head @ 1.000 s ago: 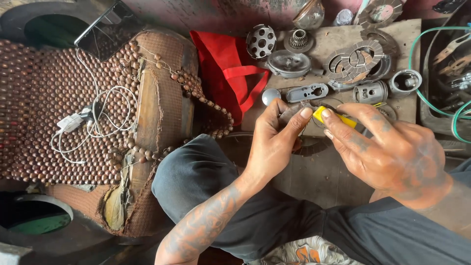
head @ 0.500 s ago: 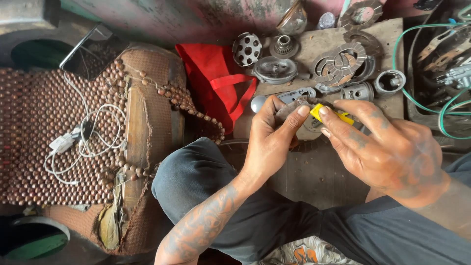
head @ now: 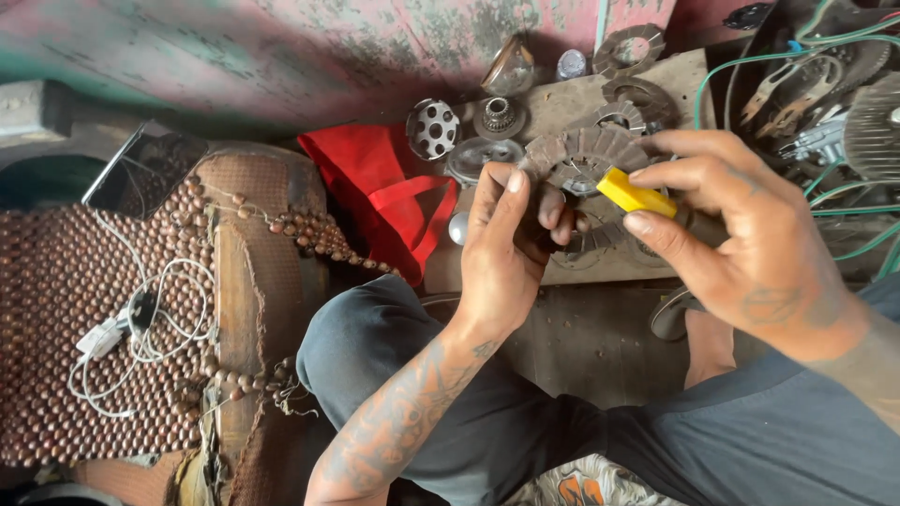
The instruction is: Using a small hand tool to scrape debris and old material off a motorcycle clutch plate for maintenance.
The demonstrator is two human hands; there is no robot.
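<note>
Looks like the person is mid-way through working on a round metal disc [head: 581, 164] with radial slots, held up over the wooden board [head: 562, 103] at the far side; the left hand [head: 511, 253] has its fingers curled around the disc's near-left edge, gripping it tight, while the right hand [head: 741, 244] pinches a small yellow tool [head: 636, 193] between thumb and forefinger, tip aimed at the disc's right side; so the step in hand seems to be poking or scraping at the disc's face. Next move probably calls for keeping the disc steady and guiding the yellow tip into one slot without slipping. Around it: a perforated round part [head: 433, 128] and a gear hub [head: 499, 116] on the board's left end, a red cloth bag [head: 375, 183] just left of the board, a beaded seat mat [head: 66, 309] far left with a white cable [head: 131, 342] lying on it, green wires [head: 844, 211] on the right.
</note>
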